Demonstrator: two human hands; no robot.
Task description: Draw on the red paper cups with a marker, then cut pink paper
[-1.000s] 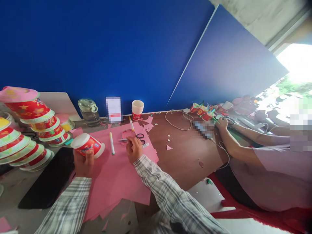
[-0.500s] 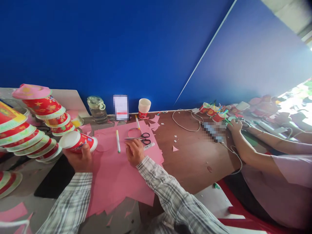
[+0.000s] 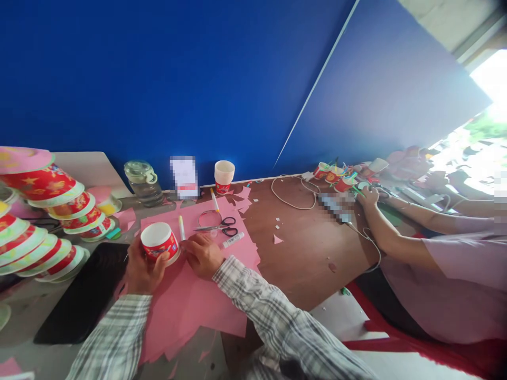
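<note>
My left hand (image 3: 144, 272) is wrapped round a red paper cup (image 3: 165, 248) with a white rim, its open mouth up and tilted slightly. Close to the cup's right side, my right hand (image 3: 204, 255) has its fingers pinched together; whatever they hold, if anything, is hidden. A white marker (image 3: 181, 227) with a yellow end shows just beyond those fingertips, its lower end covered by them. Black-handled scissors (image 3: 227, 227) and a glue stick (image 3: 233, 240) lie by the right hand. Pink paper sheets (image 3: 202, 311) are spread under both hands.
Stacked paper cups (image 3: 59, 195) stand at the left, beside a black phone-like slab (image 3: 81, 295). A water jar (image 3: 143, 184), stacked white cups (image 3: 224, 177) and another marker (image 3: 214, 200) sit toward the blue wall. On the right, a co-worker's hand (image 3: 369, 196) works among cups.
My left hand has brought the cup rightward and turned it from lying sideways to mouth up. My right hand has moved left, beside the cup. The view has shifted slightly.
</note>
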